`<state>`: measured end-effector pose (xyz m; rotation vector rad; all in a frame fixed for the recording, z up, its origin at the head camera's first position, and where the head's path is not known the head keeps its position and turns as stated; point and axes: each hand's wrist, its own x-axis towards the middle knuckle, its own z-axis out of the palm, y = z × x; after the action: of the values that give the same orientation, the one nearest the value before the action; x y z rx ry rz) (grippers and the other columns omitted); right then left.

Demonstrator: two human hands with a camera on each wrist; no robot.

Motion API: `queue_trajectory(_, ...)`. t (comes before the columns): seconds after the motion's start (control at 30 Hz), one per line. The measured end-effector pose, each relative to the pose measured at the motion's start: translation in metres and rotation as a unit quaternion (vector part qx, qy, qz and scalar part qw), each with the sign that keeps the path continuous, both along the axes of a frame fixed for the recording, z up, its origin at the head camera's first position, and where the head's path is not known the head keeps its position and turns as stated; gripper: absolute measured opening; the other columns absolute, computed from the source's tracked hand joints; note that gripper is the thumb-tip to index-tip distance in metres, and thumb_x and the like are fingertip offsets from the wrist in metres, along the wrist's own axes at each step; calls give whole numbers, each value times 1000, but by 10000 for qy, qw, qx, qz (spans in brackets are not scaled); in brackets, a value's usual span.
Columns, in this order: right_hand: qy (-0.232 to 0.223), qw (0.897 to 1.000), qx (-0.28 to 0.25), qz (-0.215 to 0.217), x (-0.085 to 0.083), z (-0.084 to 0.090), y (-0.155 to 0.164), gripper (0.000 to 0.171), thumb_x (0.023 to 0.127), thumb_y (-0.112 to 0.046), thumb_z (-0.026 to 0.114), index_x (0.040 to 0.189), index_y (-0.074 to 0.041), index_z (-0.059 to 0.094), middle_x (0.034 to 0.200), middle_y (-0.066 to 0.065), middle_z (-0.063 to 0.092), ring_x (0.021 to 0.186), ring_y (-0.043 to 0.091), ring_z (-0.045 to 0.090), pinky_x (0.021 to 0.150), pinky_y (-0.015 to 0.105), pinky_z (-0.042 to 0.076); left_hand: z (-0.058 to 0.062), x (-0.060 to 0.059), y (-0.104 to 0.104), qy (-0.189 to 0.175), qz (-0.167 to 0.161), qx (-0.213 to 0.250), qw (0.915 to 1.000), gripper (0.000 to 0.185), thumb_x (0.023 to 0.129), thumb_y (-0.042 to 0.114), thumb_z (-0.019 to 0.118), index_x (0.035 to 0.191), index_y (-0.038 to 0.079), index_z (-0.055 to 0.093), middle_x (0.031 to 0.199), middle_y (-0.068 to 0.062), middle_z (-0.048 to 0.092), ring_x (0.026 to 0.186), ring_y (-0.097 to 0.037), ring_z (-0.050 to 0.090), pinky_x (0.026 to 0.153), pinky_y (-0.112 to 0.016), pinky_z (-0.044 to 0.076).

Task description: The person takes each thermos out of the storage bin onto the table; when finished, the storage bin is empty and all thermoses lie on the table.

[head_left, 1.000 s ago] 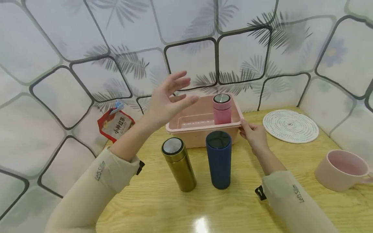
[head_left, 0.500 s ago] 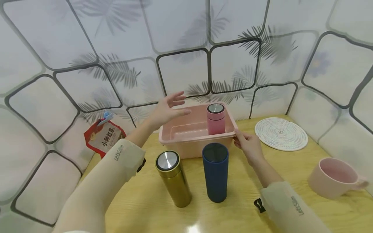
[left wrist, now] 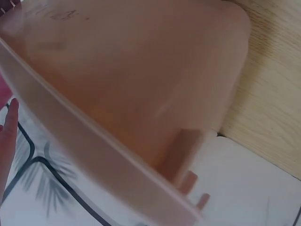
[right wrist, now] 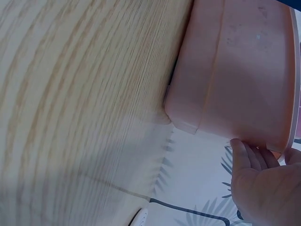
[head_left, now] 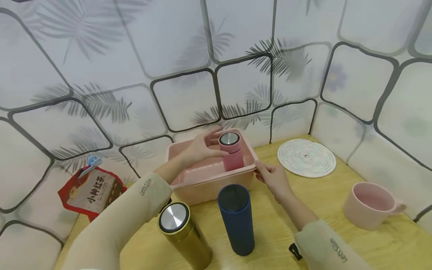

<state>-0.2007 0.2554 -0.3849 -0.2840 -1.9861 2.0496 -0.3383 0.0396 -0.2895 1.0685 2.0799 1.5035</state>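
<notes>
A pink thermos flask [head_left: 233, 159] with a silver-topped lid stands upright inside the pink plastic bin [head_left: 206, 187], near its right end. My left hand [head_left: 200, 148] reaches over the bin with its fingers behind the flask and the thumb across its near left side. Whether it presses on the flask is hard to tell; in the left wrist view a straight finger [left wrist: 8, 136] is close to the pink surface. My right hand [head_left: 275, 182] pinches the bin's right front rim, thumb on top and fingers underneath. A gold thermos [head_left: 189, 240] and a dark blue thermos [head_left: 237, 225] stand before the bin.
On the right are a round woven mat [head_left: 306, 158] and a pink mug [head_left: 369, 206]. A red tea pouch [head_left: 92, 191] with a blue clip lies at the left by the patterned wall [head_left: 185, 101]. Everything stands on a wooden table [head_left: 270, 240].
My left hand has come down and rightward from above the bin to the pink flask. The right hand has kept its hold on the rim. The head view has shifted.
</notes>
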Motion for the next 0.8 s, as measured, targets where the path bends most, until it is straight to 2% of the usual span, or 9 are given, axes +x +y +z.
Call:
queue_trajectory(0.2, -12, 10000, 0, -83, -1, 1, -3, 45, 102, -25, 58, 120, 16, 60, 118, 29, 60, 111, 34, 60, 88, 36, 52, -5, 0, 11, -66, -53, 5, 10000, 93, 78, 1, 83, 155, 15, 33, 148, -3, 46, 124, -22, 54, 93, -36, 50)
queue_trajectory(0.3, -9, 9999, 7, -120, -2, -2, -3, 45, 102, -25, 58, 120, 16, 61, 118, 29, 61, 110, 33, 61, 87, 35, 52, -8, -1, 16, 15, 7, -15, 10000, 89, 77, 3, 84, 153, 13, 38, 139, -3, 54, 118, -21, 58, 92, -34, 51)
queue_trajectory(0.4, 18, 10000, 32, -81, -1, 0, -3, 44, 102, -24, 58, 119, 16, 62, 118, 28, 61, 109, 31, 62, 86, 34, 53, -6, 3, 18, 185, 188, -98, 9996, 80, 76, 5, 86, 146, 12, 49, 127, -4, 62, 109, -20, 62, 89, -34, 52)
queue_trajectory(0.5, 7, 10000, 36, -22, 0, 0, -4, 44, 102, -25, 58, 118, 16, 62, 118, 28, 61, 108, 30, 63, 85, 34, 53, -7, 5, 18, 189, 353, -106, 9991, 72, 74, 6, 87, 139, 11, 55, 119, -4, 65, 105, -20, 64, 87, -33, 53)
queue_trajectory(0.8, -53, 10000, -36, -38, 0, 3, -1, 46, 101, -27, 59, 120, 15, 61, 118, 28, 61, 112, 34, 60, 89, 38, 51, 0, 9, 14, 328, 665, -66, 9972, 67, 75, 5, 87, 134, 8, 57, 113, -9, 68, 97, -22, 67, 82, -32, 54)
